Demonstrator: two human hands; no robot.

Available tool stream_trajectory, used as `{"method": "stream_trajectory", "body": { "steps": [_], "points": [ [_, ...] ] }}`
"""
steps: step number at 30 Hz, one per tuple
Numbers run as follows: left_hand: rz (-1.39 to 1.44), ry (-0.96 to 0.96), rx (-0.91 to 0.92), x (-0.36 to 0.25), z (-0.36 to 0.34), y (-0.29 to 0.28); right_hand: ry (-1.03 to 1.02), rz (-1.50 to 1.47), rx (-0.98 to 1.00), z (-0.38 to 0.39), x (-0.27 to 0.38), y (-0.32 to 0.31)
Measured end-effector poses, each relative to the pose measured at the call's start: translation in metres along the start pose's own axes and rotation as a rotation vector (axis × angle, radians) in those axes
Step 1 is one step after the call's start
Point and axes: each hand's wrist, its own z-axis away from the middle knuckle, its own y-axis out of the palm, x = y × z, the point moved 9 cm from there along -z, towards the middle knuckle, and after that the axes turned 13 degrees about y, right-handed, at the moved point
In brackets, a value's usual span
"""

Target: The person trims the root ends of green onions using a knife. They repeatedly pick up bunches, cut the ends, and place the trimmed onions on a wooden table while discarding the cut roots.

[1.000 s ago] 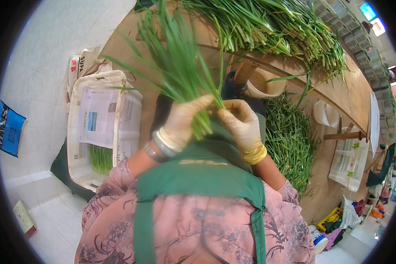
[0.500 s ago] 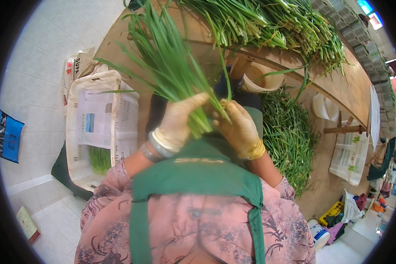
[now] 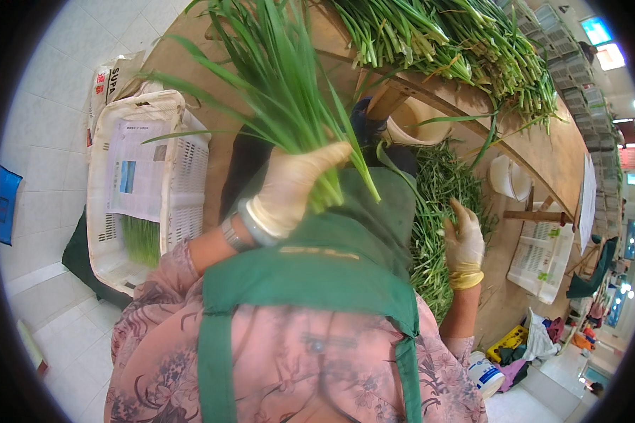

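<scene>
My gloved left hand [image 3: 293, 183] is closed round a bunch of long flat green leaves [image 3: 275, 84], their pale cut ends below my thumb and the blades fanning up to the upper left, over my green apron [image 3: 310, 275]. Out to the right, my gloved right hand [image 3: 462, 236] has its fingers apart and curled a little, with nothing visibly held, just over a heap of loose green trimmings [image 3: 434, 268]. A single curved leaf [image 3: 395, 166] hangs between the bunch and that heap.
A wooden table [image 3: 557, 169] bears piles of leafy bundles [image 3: 466, 49]. Below are a tub [image 3: 413, 130], a white bucket [image 3: 508, 176] and a crate [image 3: 536, 261]. At left stand a white crate [image 3: 180, 204] with paper and greens and a sack [image 3: 109, 92]. Coloured clutter [image 3: 515, 345] lies at lower right.
My right hand has left the cut ends of the bunch and moved right over the trimmings, its fingers opened. My left hand still holds the bunch, in much the same place.
</scene>
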Motion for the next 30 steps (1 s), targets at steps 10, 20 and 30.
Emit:
{"method": "stream_trajectory", "body": {
  "steps": [10, 20, 30],
  "points": [
    [-0.028, 0.091, 0.079, -0.024, 0.007, -0.011, 0.428, -1.017, 0.823, -0.009, 0.153, 0.095],
    [0.333, -0.260, 0.103, 0.002, 0.022, -0.012, 0.091, -0.971, 1.090, 0.018, 0.208, 0.088],
    [0.518, 0.040, 0.251, -0.094, -0.011, -0.022, -0.454, -0.247, 0.185, -0.080, 0.243, 0.010]
  ]
}}
